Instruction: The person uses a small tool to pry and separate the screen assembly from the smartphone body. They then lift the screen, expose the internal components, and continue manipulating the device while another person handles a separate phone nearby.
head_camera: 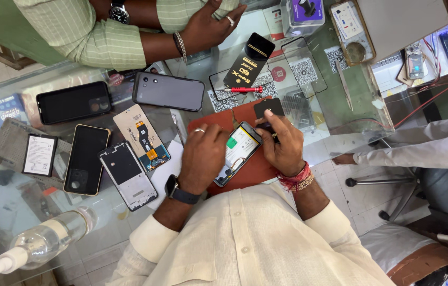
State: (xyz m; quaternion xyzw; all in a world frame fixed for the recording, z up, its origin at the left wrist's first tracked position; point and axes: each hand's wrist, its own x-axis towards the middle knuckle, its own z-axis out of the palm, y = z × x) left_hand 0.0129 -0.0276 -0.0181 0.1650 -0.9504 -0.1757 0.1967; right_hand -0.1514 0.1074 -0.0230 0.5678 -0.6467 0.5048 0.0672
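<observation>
Open phone (238,153) at frame ctr on red mat (250,172), long axis diagonal, top end pointing upper right. L hand (202,156) fingers curled gripping its left edge; R hand (286,145) fingers bent, pinching upper-right end.

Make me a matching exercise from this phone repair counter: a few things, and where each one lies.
Things:
1. opened phone
2. red screwdriver
3. spray bottle
4. loose battery

Places:
A. near corner of the glass counter, lying on its side
B. between the left hand and right hand
C. far left, on a grey mat
D. beyond the hands, by a black packet

Pairs: 1-B, 2-D, 3-A, 4-C
</observation>
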